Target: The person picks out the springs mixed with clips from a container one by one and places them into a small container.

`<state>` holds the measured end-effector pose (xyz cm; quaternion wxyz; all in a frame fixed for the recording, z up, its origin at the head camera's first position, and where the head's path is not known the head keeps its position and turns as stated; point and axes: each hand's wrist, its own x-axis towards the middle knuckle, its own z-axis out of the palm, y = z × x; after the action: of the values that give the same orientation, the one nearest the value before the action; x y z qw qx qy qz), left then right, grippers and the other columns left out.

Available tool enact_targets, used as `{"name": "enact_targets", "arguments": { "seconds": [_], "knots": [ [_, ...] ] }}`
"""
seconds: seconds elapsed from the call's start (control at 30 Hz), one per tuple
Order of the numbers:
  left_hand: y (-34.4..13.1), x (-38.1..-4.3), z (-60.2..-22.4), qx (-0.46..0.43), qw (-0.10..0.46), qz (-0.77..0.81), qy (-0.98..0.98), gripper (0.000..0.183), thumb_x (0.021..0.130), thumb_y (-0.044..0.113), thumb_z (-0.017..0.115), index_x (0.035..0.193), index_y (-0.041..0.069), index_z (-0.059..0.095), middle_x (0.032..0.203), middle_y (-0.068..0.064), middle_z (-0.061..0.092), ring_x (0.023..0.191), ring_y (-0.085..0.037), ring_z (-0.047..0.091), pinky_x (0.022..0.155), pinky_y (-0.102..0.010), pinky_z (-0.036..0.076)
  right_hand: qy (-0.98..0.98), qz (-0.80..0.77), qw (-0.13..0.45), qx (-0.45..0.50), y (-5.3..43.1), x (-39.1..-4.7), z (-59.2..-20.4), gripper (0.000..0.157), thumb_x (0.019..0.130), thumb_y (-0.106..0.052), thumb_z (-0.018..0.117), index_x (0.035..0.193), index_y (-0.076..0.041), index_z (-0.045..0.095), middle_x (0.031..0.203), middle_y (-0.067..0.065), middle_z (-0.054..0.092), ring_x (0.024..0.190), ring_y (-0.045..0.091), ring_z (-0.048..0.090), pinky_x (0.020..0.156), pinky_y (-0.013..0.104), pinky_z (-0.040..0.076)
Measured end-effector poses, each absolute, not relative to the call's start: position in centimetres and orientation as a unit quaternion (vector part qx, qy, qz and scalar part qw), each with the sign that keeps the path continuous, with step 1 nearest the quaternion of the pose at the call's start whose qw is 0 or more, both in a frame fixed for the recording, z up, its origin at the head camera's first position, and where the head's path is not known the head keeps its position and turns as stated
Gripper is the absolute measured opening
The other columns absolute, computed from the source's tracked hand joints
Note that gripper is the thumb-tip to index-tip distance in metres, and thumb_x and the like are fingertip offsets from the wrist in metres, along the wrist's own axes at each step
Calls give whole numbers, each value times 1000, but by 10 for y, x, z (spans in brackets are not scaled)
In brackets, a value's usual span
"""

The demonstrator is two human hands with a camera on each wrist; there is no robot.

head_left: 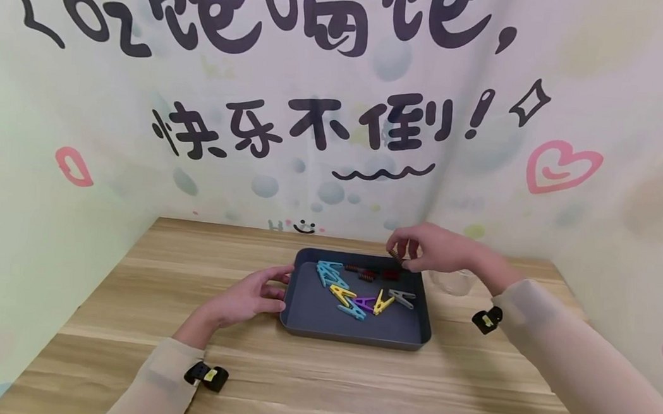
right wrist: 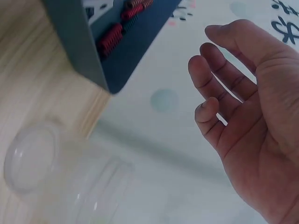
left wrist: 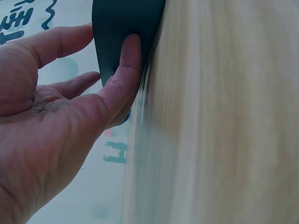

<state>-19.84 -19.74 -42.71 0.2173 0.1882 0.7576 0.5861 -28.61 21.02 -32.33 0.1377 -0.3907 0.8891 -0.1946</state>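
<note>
Coil spring (head_left: pixel 395 256), one, dark, slim: pinched between thumb and fingertips of right hand (head_left: pixel 434 248); digits nearly together in head view, contact hidden in right wrist view. Located over far wall of tray, near its far right corner. Long axis slanting in head view, from upper left down to lower right, lower end toward thumb.

Tray (head_left: pixel 324 319), dark grey, rectangular, on wooden table (head_left: pixel 275 381): long axis running left to right. Outer left wall touched by left hand (head_left: pixel 252 295), digits apart and loosely bent, nothing gripped.

In tray, along far side: brown springs (head_left: pixel 366 277) and red springs (head_left: pixel 391 274), long axes roughly left to right. Nearer: light blue, yellow, purple and grey clothespins (head_left: pixel 362 303), pointing various ways; grey one with legs spread rightward.

Right of tray: clear container (head_left: pixel 453 284), partly behind right forearm.
</note>
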Motion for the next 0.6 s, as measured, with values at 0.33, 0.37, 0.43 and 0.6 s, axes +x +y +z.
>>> {"name": "enact_targets", "arguments": {
  "seconds": [0.33, 0.37, 0.43, 0.6],
  "knots": [
    [-198, -198, -428, 185, 211, 583, 762, 74, 102, -4, 64, 165, -6, 25, 157, -31, 39, 139, -47, 51, 104, -38, 55, 905, -203, 109, -358, 253, -290, -316, 32, 93, -4, 74, 121, -18, 72, 97, -6, 70, 91, 16, 65, 81, 35, 58],
    [-198, -198, -429, 185, 211, 583, 762, 74, 102, -4, 64, 165, -6, 25, 156, -31, 39, 139, -47, 51, 104, -38, 55, 907, -202, 107, -355, 257, -290, -316, 32, 93, -4, 74, 121, -19, 72, 97, -5, 70, 91, 16, 65, 81, 35, 58],
    [-198, -198, -429, 187, 211, 583, 762, 74, 102, -4, 64, 165, -6, 25, 156, -31, 39, 139, -47, 52, 104, -37, 55, 911, -201, 103, -344, 266, -291, -315, 33, 92, -3, 75, 121, -19, 72, 97, -4, 71, 91, 16, 65, 82, 36, 58],
    [-197, -198, -429, 186, 209, 578, 767, 74, 102, -4, 64, 165, -5, 25, 156, -31, 40, 138, -46, 52, 103, -37, 55, 921, -200, 95, -320, 288, -292, -312, 33, 92, -3, 76, 121, -18, 73, 97, -3, 70, 90, 16, 65, 80, 37, 57]
  ]
}}
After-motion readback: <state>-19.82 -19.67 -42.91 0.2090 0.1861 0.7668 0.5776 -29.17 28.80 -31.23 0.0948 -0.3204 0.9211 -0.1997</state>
